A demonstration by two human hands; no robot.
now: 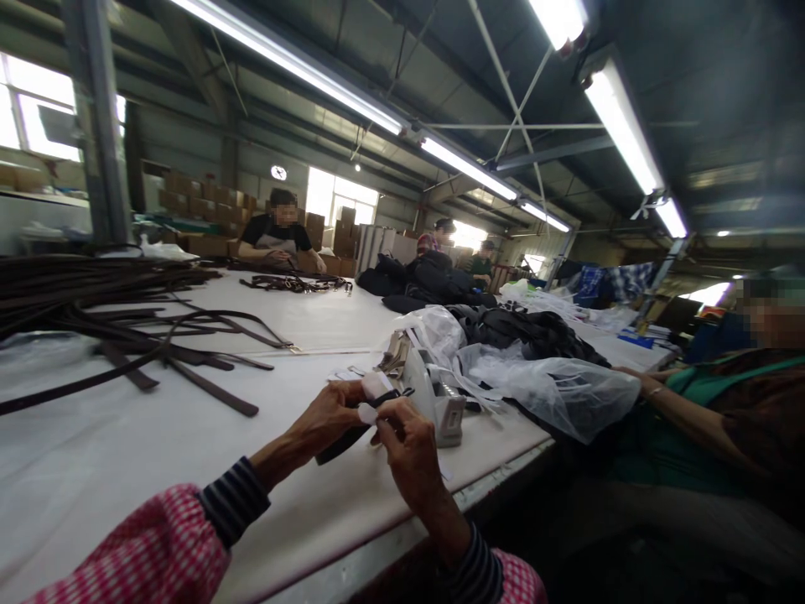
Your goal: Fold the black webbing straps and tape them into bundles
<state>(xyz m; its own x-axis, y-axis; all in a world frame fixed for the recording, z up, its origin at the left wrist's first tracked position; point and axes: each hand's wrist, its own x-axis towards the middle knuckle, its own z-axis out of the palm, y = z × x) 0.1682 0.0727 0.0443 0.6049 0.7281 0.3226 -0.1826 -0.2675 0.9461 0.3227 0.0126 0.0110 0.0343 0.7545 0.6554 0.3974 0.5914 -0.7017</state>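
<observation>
My left hand (332,413) is closed on a dark strap (341,445), one part of which hangs below the fingers. Close beside it, my right hand (410,446) has its fingers bent and pinched at the same strap. A small, pale round piece (366,413), perhaps a sticker, shows between the fingertips of both hands. Which fingers grip it I cannot tell. Just beyond the hands stands a grey-white dispenser (448,415) with a ridged side, partly covered by clear plastic.
Many dark brown straps (126,315) lie heaped at the left of the white table (277,428). Clear plastic bags (553,390) and black goods (528,331) fill the right. A person in green (667,428) sits close at right; another person (280,239) works across the table.
</observation>
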